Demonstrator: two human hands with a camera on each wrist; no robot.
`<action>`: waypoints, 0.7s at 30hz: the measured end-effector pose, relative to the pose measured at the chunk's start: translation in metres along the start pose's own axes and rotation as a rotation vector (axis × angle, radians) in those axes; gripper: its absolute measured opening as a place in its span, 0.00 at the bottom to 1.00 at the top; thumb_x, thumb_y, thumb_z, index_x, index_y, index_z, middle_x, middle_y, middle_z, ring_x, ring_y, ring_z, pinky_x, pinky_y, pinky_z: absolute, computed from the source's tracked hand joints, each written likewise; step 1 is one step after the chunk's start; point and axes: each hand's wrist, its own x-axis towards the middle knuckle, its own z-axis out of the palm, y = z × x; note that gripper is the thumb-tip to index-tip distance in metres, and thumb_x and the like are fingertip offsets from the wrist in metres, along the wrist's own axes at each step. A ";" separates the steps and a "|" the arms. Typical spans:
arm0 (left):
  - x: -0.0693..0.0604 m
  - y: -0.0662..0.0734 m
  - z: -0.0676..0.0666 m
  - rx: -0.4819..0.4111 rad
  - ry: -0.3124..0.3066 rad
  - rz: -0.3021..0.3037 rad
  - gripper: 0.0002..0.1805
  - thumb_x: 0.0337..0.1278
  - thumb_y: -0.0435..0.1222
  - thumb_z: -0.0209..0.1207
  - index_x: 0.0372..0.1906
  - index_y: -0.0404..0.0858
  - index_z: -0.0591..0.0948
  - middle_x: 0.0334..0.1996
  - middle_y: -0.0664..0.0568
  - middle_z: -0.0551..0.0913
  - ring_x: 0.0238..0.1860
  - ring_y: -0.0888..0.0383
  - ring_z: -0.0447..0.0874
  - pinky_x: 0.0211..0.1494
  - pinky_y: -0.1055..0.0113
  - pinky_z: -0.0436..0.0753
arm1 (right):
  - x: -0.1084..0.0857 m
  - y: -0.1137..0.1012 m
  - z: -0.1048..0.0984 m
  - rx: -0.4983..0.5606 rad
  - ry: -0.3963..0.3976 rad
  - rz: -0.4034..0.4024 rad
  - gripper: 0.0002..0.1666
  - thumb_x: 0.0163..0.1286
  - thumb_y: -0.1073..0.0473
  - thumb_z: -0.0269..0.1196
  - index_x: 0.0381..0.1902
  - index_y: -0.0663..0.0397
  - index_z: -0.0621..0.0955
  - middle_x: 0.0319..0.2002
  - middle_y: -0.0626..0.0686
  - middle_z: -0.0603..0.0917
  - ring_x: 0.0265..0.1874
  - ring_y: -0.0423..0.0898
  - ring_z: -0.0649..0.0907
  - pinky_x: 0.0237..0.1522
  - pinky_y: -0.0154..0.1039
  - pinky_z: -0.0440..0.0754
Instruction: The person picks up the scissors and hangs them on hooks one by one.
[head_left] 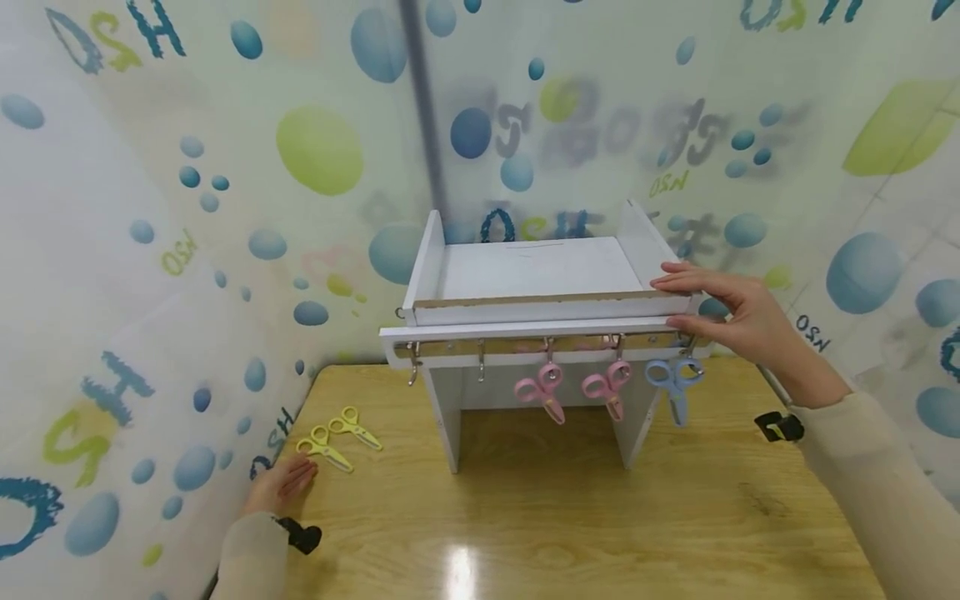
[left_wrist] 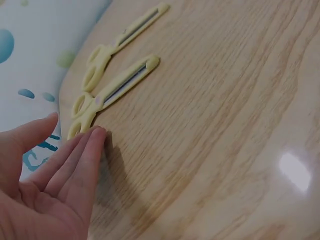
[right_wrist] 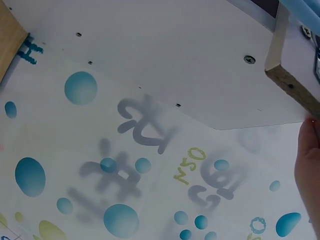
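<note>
Two pairs of yellow scissors lie on the table at the left. My left hand [head_left: 279,485] is beside the handles of the nearer yellow scissors [head_left: 325,448], fingers extended and thumb apart; in the left wrist view, the fingertips [left_wrist: 99,132] overlap a handle loop, and contact is unclear. Past them lie the other yellow scissors [head_left: 356,427]. My right hand [head_left: 738,312] holds the right front corner of a white shelf [head_left: 532,312], fingers over the upper edge, thumb lower at the rail. Just below it, blue scissors [head_left: 677,385] hang from a hook.
Two pink scissors [head_left: 551,392] hang along the shelf's hook rail [head_left: 510,343]. Toward the left end, two hooks [head_left: 482,361] carry nothing. The shelf stands on the wooden table [head_left: 525,525], before a bubble-patterned curtain [head_left: 315,242].
</note>
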 end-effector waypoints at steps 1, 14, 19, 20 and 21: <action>0.002 0.000 0.001 0.005 0.025 0.000 0.09 0.71 0.31 0.54 0.34 0.39 0.81 0.25 0.56 0.87 0.31 0.63 0.89 0.51 0.69 0.87 | 0.000 0.000 0.000 0.000 0.002 0.004 0.30 0.46 0.82 0.72 0.52 0.70 0.83 0.60 0.50 0.84 0.68 0.42 0.76 0.69 0.28 0.71; 0.021 -0.002 0.034 1.095 0.363 0.236 0.32 0.60 0.50 0.62 0.42 0.17 0.81 0.33 0.31 0.85 0.30 0.47 0.84 0.32 0.58 0.83 | -0.001 -0.002 0.001 -0.011 0.000 0.033 0.31 0.47 0.83 0.70 0.53 0.69 0.83 0.63 0.44 0.82 0.69 0.41 0.75 0.70 0.27 0.69; 0.020 -0.001 0.051 1.304 0.433 0.248 0.29 0.61 0.47 0.59 0.39 0.18 0.79 0.34 0.30 0.80 0.30 0.45 0.79 0.31 0.56 0.82 | 0.000 -0.002 0.002 0.006 -0.004 0.021 0.30 0.48 0.83 0.70 0.52 0.70 0.83 0.62 0.45 0.82 0.69 0.42 0.74 0.70 0.28 0.69; 0.020 0.000 0.052 1.315 0.433 0.246 0.27 0.61 0.46 0.58 0.38 0.19 0.79 0.33 0.31 0.80 0.29 0.47 0.78 0.30 0.58 0.81 | 0.000 -0.002 0.001 0.004 -0.004 0.021 0.30 0.48 0.83 0.70 0.52 0.70 0.83 0.62 0.45 0.82 0.69 0.42 0.74 0.70 0.27 0.69; 0.021 0.000 0.053 1.315 0.439 0.248 0.25 0.61 0.44 0.58 0.37 0.20 0.80 0.32 0.33 0.80 0.29 0.48 0.78 0.29 0.59 0.80 | 0.000 -0.002 0.001 0.003 -0.004 0.023 0.30 0.48 0.83 0.70 0.52 0.70 0.83 0.62 0.45 0.82 0.69 0.42 0.74 0.70 0.27 0.69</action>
